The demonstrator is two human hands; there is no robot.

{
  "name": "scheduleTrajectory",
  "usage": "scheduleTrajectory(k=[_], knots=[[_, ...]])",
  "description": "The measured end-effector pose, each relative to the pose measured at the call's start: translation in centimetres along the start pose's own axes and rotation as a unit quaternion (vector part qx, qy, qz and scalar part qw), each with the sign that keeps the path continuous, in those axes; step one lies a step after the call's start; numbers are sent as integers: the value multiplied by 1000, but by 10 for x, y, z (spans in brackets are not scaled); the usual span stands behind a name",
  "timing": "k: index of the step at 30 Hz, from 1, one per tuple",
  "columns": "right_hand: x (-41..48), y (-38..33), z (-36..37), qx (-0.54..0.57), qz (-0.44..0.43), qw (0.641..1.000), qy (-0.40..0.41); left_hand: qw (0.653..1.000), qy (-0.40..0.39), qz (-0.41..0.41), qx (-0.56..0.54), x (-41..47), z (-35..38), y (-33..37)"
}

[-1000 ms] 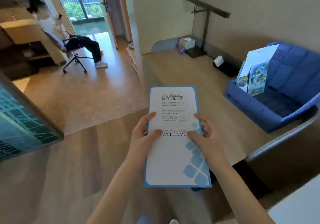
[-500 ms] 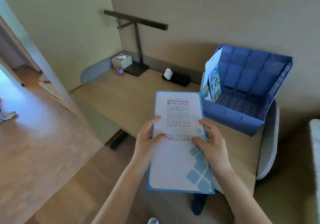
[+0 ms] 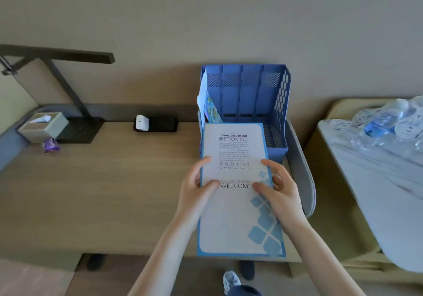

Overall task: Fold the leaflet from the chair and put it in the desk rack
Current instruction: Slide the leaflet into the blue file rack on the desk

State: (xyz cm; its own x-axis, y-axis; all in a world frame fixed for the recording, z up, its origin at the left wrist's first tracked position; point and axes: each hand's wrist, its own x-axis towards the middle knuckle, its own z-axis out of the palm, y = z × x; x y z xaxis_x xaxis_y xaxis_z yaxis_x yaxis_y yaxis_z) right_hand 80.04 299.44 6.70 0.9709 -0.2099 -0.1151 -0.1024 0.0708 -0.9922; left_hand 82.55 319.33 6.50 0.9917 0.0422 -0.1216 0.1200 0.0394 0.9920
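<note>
I hold a folded white leaflet (image 3: 238,213) with a blue border and blue square pattern, printed "WELCOME", flat over the right part of the wooden desk (image 3: 103,192). My left hand (image 3: 196,192) grips its left edge, thumb on top. My right hand (image 3: 279,188) grips its right edge the same way. The blue plastic desk rack (image 3: 277,103) stands against the wall straight behind the leaflet's far end. The rack's left slot holds a white sheet and a colourful brochure (image 3: 211,110); the other slots look empty.
A dark desk lamp (image 3: 57,71) stands at the back left beside a tissue box (image 3: 43,126) and a small purple item (image 3: 50,145). A black tray with a white charger (image 3: 142,123) lies by the wall. A bed with water bottles (image 3: 384,121) is on the right.
My view has swung right from the room to face the desk squarely. The leaflet, held the same way in both hands, is now closer to the rack, directly in front of it.
</note>
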Motion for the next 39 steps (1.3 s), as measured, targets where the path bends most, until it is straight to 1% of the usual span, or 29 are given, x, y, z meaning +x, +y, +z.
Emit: scheduleTrajectory(k=[5,8,10,12,16,19,21,23,25,27,30,32,34,39], knots=[[61,-2,-15,-1,9,1000,-2,999,-18,9,32,50,27,4],[104,-10,-21,7,1,1000,-8,996,-62,14,56,85,35,15],[138,-19,-24,3,-15,1000,-16,991,-90,18,94,111,39,27],[173,-30,-26,-23,-33,999,-36,985,-90,29,141,135,43,37],[239,-49,-25,-83,-81,988,-102,977,-41,90,188,184,54,52],[284,-55,-18,-123,-110,976,-141,969,8,119,217,218,57,54],[310,-56,-9,-148,-135,969,-147,964,35,142,221,233,61,54],[336,-53,2,-184,-163,958,-145,955,60,183,225,248,65,53],[361,-47,14,-236,-191,942,-140,937,82,230,249,263,66,46],[384,-37,24,-273,-214,926,-146,923,93,248,280,274,65,34],[408,-20,40,-305,-232,907,-175,931,84,205,291,276,64,13],[418,-6,51,-305,-222,905,-195,932,95,172,305,273,62,-1],[424,9,61,-301,-214,904,-216,925,113,156,328,271,60,-13],[436,38,82,-297,-211,896,-253,922,124,109,350,270,58,-34]])
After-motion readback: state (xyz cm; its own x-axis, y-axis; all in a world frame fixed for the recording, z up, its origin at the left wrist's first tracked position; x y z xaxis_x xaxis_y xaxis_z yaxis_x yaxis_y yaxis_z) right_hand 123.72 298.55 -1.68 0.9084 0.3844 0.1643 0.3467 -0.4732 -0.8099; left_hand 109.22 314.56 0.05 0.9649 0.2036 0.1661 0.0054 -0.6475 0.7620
